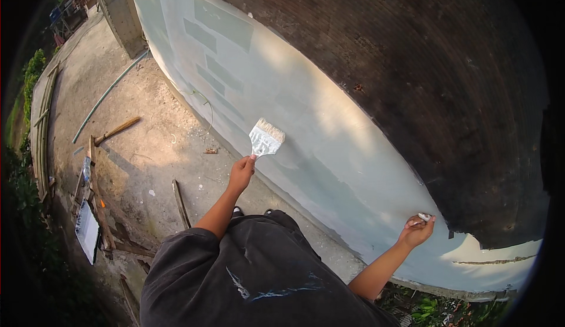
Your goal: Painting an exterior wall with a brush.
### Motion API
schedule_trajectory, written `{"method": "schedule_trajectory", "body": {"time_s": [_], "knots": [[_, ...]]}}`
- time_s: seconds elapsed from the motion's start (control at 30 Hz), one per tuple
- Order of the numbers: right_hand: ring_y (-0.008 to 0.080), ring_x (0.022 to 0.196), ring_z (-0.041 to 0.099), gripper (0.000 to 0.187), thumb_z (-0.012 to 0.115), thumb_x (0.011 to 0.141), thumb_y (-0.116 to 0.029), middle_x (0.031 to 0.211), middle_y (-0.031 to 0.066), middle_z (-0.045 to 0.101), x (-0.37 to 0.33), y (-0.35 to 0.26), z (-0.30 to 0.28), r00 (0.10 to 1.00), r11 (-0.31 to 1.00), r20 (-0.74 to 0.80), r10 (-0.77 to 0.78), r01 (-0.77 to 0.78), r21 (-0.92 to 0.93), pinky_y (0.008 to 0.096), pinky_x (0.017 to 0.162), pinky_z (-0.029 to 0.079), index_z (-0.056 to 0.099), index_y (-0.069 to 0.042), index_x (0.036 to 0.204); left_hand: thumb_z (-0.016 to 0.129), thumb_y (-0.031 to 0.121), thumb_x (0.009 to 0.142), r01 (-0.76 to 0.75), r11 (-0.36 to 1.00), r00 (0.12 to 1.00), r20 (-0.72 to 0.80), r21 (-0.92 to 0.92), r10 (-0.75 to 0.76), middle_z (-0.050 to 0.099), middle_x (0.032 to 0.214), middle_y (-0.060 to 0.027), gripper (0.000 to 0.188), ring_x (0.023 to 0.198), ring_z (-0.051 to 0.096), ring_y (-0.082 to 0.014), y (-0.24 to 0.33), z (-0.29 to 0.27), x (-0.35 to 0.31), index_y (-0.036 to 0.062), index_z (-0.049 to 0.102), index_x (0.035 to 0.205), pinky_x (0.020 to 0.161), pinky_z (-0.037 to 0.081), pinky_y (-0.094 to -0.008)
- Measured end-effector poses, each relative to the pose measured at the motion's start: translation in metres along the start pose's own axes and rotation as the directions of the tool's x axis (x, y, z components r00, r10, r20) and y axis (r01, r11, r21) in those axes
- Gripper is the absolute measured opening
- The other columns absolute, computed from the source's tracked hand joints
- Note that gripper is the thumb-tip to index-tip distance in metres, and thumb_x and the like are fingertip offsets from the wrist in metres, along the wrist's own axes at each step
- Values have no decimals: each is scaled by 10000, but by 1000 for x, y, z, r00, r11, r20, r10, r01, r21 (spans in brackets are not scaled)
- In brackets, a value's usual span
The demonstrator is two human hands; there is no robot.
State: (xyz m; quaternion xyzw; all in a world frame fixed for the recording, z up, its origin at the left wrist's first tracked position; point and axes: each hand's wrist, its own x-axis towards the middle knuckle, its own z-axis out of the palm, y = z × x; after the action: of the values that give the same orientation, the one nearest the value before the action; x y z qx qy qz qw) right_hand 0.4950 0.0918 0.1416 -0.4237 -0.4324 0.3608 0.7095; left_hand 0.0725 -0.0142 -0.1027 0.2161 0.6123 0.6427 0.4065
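Observation:
My left hand point(241, 173) grips a wide flat paintbrush point(266, 140) by its handle. The brush's paint-smeared ferrule and pale bristles point up, in front of the low wall point(347, 144); I cannot tell whether the bristles touch it. Pale paint covers the wall, with several greyer patches toward its far left end. Over at the right, my right hand point(416, 234) is closed round a small whitish object point(424, 216), too small to name, close to the wall's upper edge. Beyond that edge lies a dark, ridged surface point(412, 68).
On the concrete ground point(153, 100) at left lie a thin green hose point(109, 95), a wooden-handled tool point(118, 131), scrap boards point(180, 203) and a white rectangular panel or tray point(87, 231). Long poles point(45, 127) line the left edge. A concrete post point(118, 12) stands at the wall's far end.

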Motion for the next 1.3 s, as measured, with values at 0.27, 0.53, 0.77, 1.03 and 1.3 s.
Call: {"method": "schedule_trajectory", "body": {"time_s": [0.27, 0.53, 0.77, 1.03, 1.3], "knots": [[138, 314, 360, 448, 421, 936, -373, 413, 43, 400, 0, 0, 1, 999, 1000, 32, 9, -9, 3, 236, 305, 273, 470, -48, 632, 515, 380, 922, 26, 998, 999, 37, 50, -28, 415, 560, 24, 434, 521, 375, -70, 1, 15, 18, 39, 497, 655, 486, 323, -247], [142, 303, 357, 453, 419, 934, -379, 406, 42, 393, 0, 0, 7, 1000, 1000, 21, 1, -1, -12, 240, 293, 266, 439, -60, 613, 517, 380, 918, 107, 982, 994, 12, 158, -110, 424, 532, 22, 455, 499, 382, -79, -29, 4, 21, 26, 509, 630, 476, 333, -266], [145, 303, 356, 435, 425, 932, -365, 406, 42, 388, 4, 4, -4, 999, 1000, 39, 1, -1, -2, 243, 295, 271, 435, -60, 623, 525, 455, 884, 174, 860, 985, -75, 479, -158, 510, 551, -64, 508, 517, 481, -145, -23, -6, 20, -4, 570, 672, 530, 396, -315], [119, 326, 339, 432, 438, 933, -374, 425, 27, 388, 0, 3, 1, 1000, 999, 16, 7, -7, -38, 233, 327, 256, 409, -89, 609, 526, 453, 886, 212, 912, 975, -143, 351, -171, 511, 560, -41, 503, 524, 474, -123, -4, -21, -7, 12, 551, 645, 525, 390, -290], [127, 323, 357, 431, 438, 933, -377, 425, 36, 397, 1, 4, -1, 999, 1000, 52, 3, -1, -24, 232, 314, 267, 443, -75, 626, 486, 340, 947, -22, 997, 983, 180, -68, 34, 354, 582, 42, 390, 526, 346, -54, 49, 47, -17, 66, 431, 676, 479, 295, -220]]}}
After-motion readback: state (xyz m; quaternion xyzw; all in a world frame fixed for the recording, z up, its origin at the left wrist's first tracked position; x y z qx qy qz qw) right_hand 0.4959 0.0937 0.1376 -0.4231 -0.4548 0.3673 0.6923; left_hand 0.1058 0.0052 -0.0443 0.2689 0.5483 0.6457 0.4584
